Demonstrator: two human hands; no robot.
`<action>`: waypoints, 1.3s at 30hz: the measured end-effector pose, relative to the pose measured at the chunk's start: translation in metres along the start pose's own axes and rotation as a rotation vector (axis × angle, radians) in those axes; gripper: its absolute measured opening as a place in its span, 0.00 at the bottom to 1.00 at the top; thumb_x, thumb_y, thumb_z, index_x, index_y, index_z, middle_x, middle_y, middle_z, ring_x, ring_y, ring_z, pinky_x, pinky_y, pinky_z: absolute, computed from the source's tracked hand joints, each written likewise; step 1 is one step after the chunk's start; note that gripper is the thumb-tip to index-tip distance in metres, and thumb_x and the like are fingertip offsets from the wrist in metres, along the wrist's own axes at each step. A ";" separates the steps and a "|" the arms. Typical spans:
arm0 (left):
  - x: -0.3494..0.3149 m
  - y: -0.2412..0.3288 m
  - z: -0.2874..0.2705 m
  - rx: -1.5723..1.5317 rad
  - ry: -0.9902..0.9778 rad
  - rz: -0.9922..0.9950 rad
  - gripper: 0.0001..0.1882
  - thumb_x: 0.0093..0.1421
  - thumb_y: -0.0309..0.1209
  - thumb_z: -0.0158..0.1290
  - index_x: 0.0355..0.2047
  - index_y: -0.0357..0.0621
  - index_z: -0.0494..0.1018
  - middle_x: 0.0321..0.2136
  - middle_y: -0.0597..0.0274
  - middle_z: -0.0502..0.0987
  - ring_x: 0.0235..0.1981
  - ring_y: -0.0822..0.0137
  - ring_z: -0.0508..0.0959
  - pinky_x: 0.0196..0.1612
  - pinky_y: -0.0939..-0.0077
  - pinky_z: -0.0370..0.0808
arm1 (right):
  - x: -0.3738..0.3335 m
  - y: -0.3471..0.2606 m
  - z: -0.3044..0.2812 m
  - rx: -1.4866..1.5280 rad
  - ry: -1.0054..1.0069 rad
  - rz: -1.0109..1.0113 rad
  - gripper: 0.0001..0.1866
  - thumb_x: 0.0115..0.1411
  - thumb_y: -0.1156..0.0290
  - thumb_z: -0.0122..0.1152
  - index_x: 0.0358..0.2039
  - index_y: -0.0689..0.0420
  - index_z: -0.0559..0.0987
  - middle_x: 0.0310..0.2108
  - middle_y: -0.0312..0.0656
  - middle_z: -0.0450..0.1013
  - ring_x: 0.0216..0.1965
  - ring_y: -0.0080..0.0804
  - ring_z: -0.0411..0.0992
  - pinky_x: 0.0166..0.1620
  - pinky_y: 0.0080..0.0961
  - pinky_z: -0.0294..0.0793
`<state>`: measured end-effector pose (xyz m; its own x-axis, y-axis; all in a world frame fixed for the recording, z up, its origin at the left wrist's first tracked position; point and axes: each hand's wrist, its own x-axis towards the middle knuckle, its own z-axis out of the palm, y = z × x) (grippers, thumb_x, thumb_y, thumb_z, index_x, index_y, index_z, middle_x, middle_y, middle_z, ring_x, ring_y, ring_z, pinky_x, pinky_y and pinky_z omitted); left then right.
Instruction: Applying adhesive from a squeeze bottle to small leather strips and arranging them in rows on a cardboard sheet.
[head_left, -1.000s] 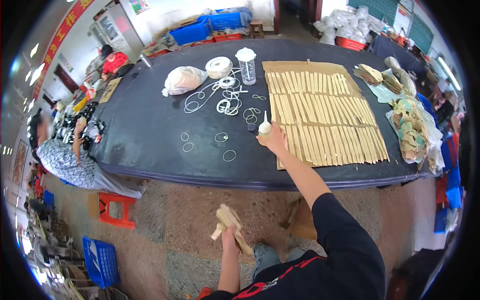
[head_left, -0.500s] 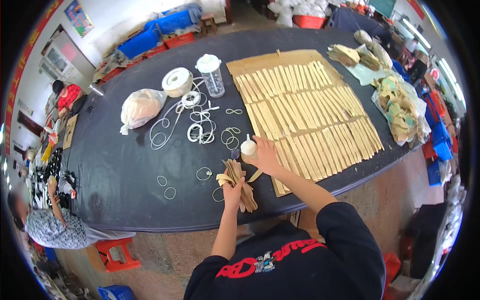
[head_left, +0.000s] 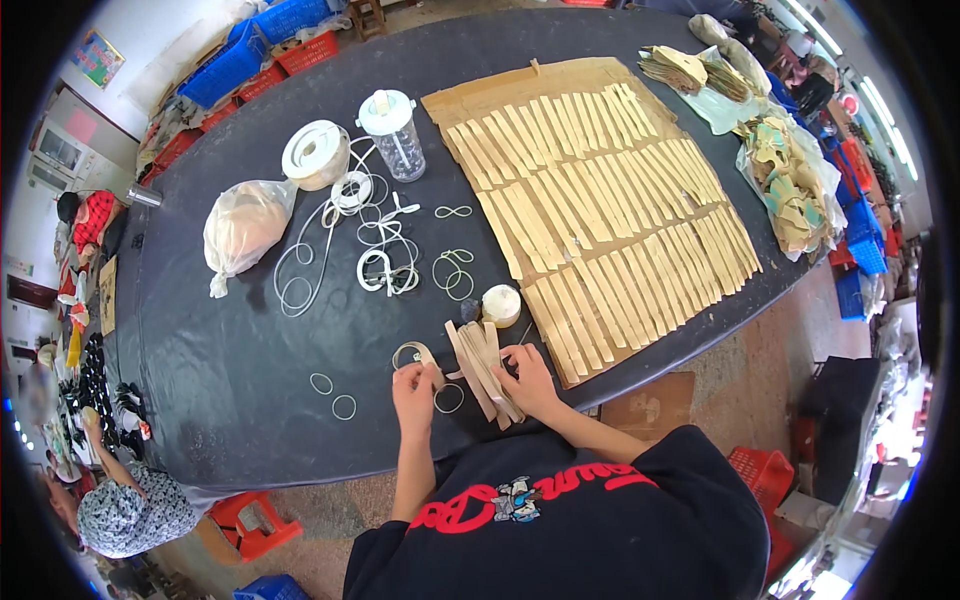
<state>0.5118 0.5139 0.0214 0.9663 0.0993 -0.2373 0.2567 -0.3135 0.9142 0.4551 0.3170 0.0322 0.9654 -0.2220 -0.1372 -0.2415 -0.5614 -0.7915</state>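
A thin tan strip (head_left: 427, 354) curls above my left hand (head_left: 413, 396), which is closed on it. My right hand (head_left: 530, 382) has its fingers bent at the right side of a loose bundle of tan and brown strips (head_left: 476, 362) lying near the table's front edge. A thin dark sliver shows just above those fingers; what they hold is hidden. Behind the bundle stands a small jar (head_left: 501, 306) with a white top and yellowish side. A dark lump (head_left: 470, 311) sits beside it. Thin rubber bands (head_left: 449, 398) lie next to my left hand.
Rows of pale strips cover a cardboard sheet (head_left: 470, 88) on the dark table. Left of it are a clear cup with a lid (head_left: 394, 135), a white roll (head_left: 317, 155), white cords (head_left: 376, 255) and a tied plastic bag (head_left: 246, 232). A co-worker (head_left: 135, 505) sits at far left.
My right hand has left the jar and come down beside the bundle. My left hand has let go of the bundle and shifted left with one strip. The jar's pointed spout no longer shows.
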 end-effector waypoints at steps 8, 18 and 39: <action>-0.016 0.091 -0.023 -0.369 -0.616 -0.225 0.08 0.58 0.27 0.51 0.32 0.33 0.72 0.22 0.62 0.75 0.21 0.73 0.76 0.23 0.83 0.72 | 0.040 -0.077 -0.003 0.821 -0.581 0.287 0.14 0.59 0.64 0.53 0.37 0.63 0.75 0.27 0.35 0.73 0.26 0.15 0.66 0.30 0.15 0.65; -0.037 0.094 -0.064 -0.524 -0.762 -0.367 0.07 0.55 0.24 0.54 0.30 0.31 0.72 0.22 0.59 0.75 0.22 0.69 0.78 0.25 0.81 0.74 | 0.030 -0.119 -0.028 0.921 -0.314 0.148 0.12 0.59 0.69 0.54 0.39 0.63 0.78 0.20 0.31 0.67 0.21 0.14 0.61 0.27 0.12 0.64; -0.044 -0.023 -0.032 0.019 -0.479 -0.424 0.14 0.52 0.32 0.58 0.24 0.29 0.74 0.17 0.56 0.76 0.16 0.71 0.77 0.16 0.80 0.73 | 0.059 -0.048 0.035 0.162 -0.161 -0.171 0.16 0.51 0.68 0.62 0.37 0.65 0.75 0.26 0.45 0.75 0.26 0.28 0.75 0.31 0.21 0.73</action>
<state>0.4632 0.5469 0.0209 0.6798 -0.2137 -0.7016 0.6141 -0.3570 0.7038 0.5266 0.3586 0.0412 0.9971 0.0014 -0.0758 -0.0674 -0.4421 -0.8944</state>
